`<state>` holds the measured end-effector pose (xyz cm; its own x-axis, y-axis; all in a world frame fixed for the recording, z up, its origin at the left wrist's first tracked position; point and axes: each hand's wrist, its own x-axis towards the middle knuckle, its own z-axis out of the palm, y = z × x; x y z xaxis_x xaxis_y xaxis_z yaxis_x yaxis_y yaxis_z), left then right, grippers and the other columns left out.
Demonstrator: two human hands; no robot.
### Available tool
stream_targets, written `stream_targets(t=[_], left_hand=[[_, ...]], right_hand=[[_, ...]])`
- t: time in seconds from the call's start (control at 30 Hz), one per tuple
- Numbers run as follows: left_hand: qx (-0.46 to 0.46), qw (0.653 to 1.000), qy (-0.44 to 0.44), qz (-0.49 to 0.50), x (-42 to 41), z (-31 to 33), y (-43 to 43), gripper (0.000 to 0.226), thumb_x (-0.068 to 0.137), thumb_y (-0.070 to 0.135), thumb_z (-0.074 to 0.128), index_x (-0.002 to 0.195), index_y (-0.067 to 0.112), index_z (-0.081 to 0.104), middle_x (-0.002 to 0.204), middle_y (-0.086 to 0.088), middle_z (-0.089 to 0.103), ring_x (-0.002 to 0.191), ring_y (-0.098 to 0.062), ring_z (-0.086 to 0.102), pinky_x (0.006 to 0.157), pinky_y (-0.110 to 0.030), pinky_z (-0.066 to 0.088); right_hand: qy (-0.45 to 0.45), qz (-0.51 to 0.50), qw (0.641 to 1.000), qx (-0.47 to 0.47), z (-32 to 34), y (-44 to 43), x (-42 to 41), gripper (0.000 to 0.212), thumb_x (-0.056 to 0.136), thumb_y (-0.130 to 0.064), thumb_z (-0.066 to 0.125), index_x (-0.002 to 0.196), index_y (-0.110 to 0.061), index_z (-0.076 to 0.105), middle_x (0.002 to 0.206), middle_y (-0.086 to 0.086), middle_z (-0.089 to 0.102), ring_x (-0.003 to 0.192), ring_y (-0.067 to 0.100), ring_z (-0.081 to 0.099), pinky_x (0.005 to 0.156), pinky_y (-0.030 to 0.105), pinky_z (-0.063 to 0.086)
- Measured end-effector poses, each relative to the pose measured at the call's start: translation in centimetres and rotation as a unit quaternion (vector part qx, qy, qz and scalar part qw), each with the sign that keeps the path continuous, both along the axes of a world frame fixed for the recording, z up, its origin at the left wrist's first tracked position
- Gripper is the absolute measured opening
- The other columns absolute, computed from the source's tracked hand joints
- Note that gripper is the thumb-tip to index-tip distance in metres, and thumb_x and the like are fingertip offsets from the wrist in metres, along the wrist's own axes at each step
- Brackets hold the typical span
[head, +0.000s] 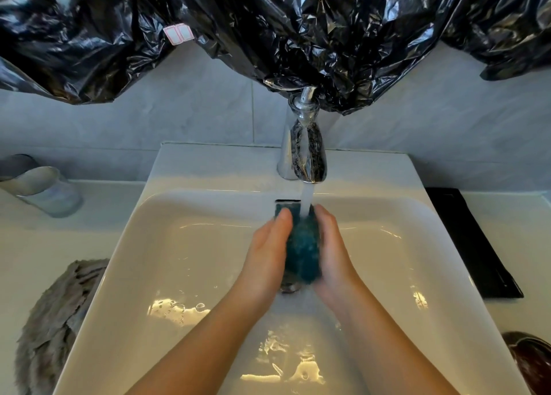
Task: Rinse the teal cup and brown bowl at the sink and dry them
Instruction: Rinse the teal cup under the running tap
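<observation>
From my remote seat, starting at the left edge of the counter: a grey towel point(56, 320) lies crumpled just beside the sink's point(185, 174) left rim, near the front, and it looks dry and untouched, so I judge drying has not begun. Over the middle of the basin, toward the back wall, my left hand point(265, 254) presses flat against the left side of the teal cup point(302, 251), fingers extended forward along it. The cup sits between both palms, tilted with its mouth toward the tap point(307, 153), and the water stream point(307, 201) falls onto its far end. My right hand point(331, 251) mirrors the left on the cup's other side, so both hands are closed around the cup, clamping it from either flank rather than by the rim. The cup's lower part is blurred and I cannot tell whether it is being rubbed. At the front right corner of the counter, the brown bowl point(530, 362) waits, well apart from the water, apparently not yet rinsed. By my reading the task is early: cup rinse in hand, bowl rinse and both dryings left
</observation>
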<state>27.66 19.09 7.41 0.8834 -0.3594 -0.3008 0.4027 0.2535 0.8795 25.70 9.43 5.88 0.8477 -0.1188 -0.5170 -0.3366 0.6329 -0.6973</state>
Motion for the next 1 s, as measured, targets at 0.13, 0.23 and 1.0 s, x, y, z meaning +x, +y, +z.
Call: stream_targets(t=[0.13, 0.23, 1.0], left_hand=[[-0.109, 0.982, 0.155, -0.006, 1.3, 0.7, 0.4, 0.046, 0.095, 0.044, 0.044, 0.114, 0.007, 0.065, 0.108, -0.013, 0.071, 0.103, -0.028, 0.067, 0.091, -0.042, 0.051], [-0.085, 0.985, 0.146, -0.036, 1.4, -0.4, 1.2, 0.044, 0.097, 0.039, 0.041, 0.118, 0.008, 0.063, 0.116, -0.014, 0.068, 0.11, -0.029, 0.064, 0.098, -0.046, 0.048], [-0.173, 0.977, 0.12, 0.023, 0.8, -2.2, 0.8, 0.059, 0.076, 0.029, 0.071, 0.127, 0.007, 0.05, 0.123, -0.021, 0.059, 0.107, -0.032, 0.06, 0.091, -0.048, 0.048]], right_hand=[[0.044, -0.065, 0.996, 0.05, -0.5, -0.2, 0.7, 0.04, 0.094, -0.044, 0.053, 0.1, -0.011, 0.074, 0.097, 0.014, 0.076, 0.089, 0.03, 0.073, 0.08, 0.042, 0.052], [0.047, -0.092, 0.992, 0.07, -0.5, -1.0, 0.6, 0.041, 0.091, -0.046, 0.056, 0.104, -0.012, 0.073, 0.101, 0.016, 0.075, 0.095, 0.032, 0.071, 0.082, 0.043, 0.054], [-0.103, -0.105, 0.959, -0.242, -0.5, -0.1, -0.2, 0.028, 0.083, -0.036, 0.047, 0.09, -0.015, 0.064, 0.091, 0.003, 0.066, 0.08, 0.008, 0.062, 0.067, 0.022, 0.048]])
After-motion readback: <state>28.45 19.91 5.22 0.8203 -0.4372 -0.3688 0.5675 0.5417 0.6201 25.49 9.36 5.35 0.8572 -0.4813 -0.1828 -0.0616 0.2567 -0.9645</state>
